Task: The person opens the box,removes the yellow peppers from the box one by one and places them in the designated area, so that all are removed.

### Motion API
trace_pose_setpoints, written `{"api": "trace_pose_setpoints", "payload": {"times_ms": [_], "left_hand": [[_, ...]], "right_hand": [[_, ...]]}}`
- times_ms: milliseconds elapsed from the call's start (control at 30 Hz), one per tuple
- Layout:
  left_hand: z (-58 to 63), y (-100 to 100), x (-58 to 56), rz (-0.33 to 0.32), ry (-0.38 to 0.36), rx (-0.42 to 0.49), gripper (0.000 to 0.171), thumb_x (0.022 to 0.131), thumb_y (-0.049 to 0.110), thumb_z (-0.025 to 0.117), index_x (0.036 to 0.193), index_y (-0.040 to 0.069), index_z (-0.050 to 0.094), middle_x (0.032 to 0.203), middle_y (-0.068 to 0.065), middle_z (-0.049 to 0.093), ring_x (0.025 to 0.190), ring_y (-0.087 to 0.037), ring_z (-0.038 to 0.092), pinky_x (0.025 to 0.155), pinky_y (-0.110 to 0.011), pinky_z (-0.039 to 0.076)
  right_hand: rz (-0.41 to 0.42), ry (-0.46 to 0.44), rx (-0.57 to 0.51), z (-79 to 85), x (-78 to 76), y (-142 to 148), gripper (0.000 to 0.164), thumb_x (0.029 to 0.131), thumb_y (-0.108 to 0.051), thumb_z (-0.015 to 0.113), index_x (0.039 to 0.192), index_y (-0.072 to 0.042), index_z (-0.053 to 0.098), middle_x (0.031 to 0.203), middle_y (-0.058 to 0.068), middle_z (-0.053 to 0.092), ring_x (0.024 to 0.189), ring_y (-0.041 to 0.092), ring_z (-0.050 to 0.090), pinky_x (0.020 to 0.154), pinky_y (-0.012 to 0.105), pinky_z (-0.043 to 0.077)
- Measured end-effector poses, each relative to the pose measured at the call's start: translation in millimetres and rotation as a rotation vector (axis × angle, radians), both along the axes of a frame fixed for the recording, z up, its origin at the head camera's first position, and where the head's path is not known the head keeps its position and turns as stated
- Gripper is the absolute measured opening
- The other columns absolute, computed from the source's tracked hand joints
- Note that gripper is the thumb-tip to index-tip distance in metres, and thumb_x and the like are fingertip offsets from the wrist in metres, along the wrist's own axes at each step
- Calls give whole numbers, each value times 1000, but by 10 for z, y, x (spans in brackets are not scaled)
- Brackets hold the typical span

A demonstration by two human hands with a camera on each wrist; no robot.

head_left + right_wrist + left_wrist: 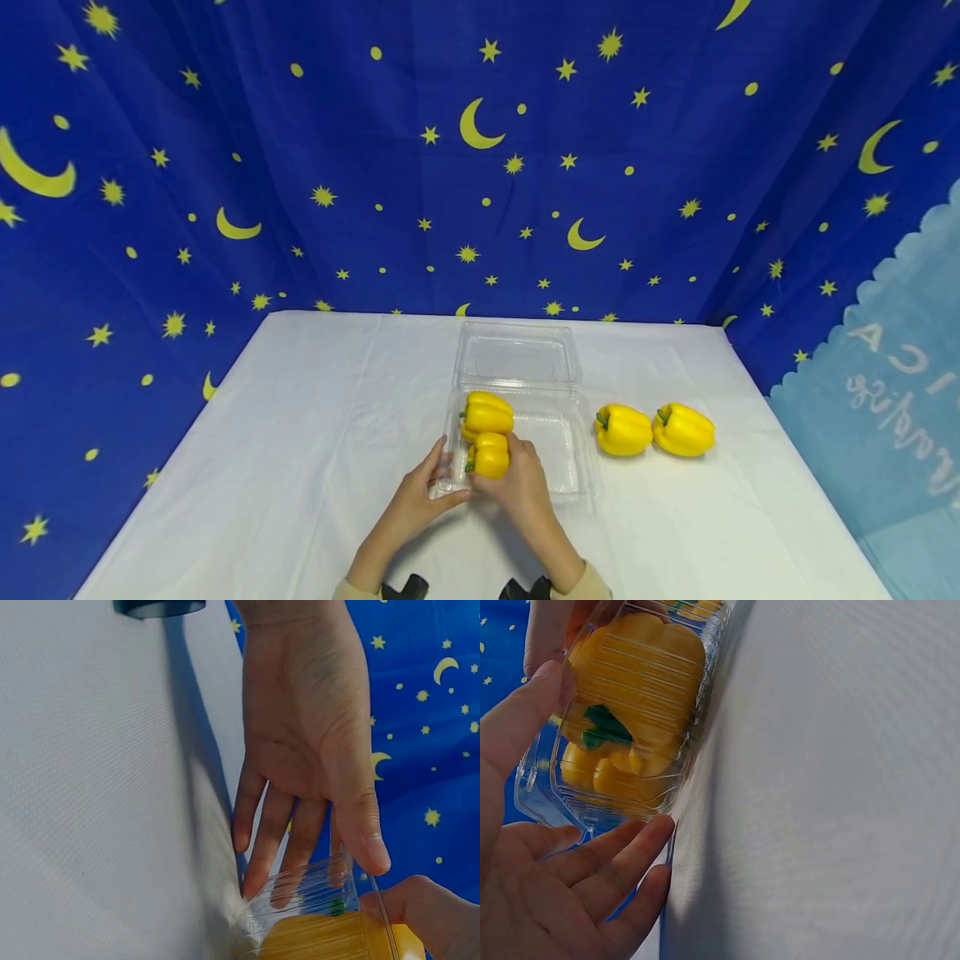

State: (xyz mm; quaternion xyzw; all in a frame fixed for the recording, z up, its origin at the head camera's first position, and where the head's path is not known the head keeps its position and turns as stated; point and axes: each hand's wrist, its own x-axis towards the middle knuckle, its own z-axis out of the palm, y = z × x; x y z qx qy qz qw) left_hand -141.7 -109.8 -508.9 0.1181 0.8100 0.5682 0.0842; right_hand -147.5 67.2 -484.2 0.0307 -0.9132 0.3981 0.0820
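Observation:
A clear plastic clamshell container (553, 454) lies open on the table, its lid tipped back behind it. My right hand (522, 483) grips a yellow bell pepper (492, 460) in the front left of the container. Just behind it, along the left side, lies another yellow bell pepper (487, 412). My left hand (411, 502) is spread around the container's front left corner. In the left wrist view, its straight fingers (634, 862) touch the ribbed wall. The right wrist view shows the right thumb (431, 907) at the rim, with most of that hand hidden.
To the right of the container, two more yellow bell peppers (623, 430) (684, 430) lie side by side on the white-covered table (300, 467). A blue star-and-moon curtain (375, 167) hangs behind and beside the table. At the right hangs a light blue cloth (885, 417) with lettering.

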Motion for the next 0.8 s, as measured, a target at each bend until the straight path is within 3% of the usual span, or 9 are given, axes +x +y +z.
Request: {"api": "trace_pose_setpoints", "payload": {"times_ms": [233, 400, 800], "left_hand": [[-16, 3, 6, 1, 1, -19, 91, 81, 29, 75, 151, 3, 22, 138, -22, 51, 119, -33, 58, 99, -46, 49], [-18, 4, 3, 3, 9, -33, 92, 81, 30, 75, 150, 2, 22, 138, -24, 51, 118, -34, 58, 97, -45, 50], [-54, 6, 0, 9, 33, -73, 94, 81, 37, 74, 150, 0, 22, 137, -27, 50, 117, -38, 58, 98, -49, 49]], "right_hand": [[-40, 47, 0, 15, 29, 7, 76, 59, -20, 85, 120, 13, 55, 104, 23, 62, 88, 27, 61, 76, 40, 54], [-78, 67, -59, 37, 47, -3, 79, 59, -22, 85, 125, 10, 54, 114, 25, 61, 101, 35, 58, 85, 46, 51], [-71, 178, -191, 110, 73, 30, 76, 59, -17, 83, 127, 4, 55, 121, 16, 59, 109, 28, 52, 90, 44, 49]]}}
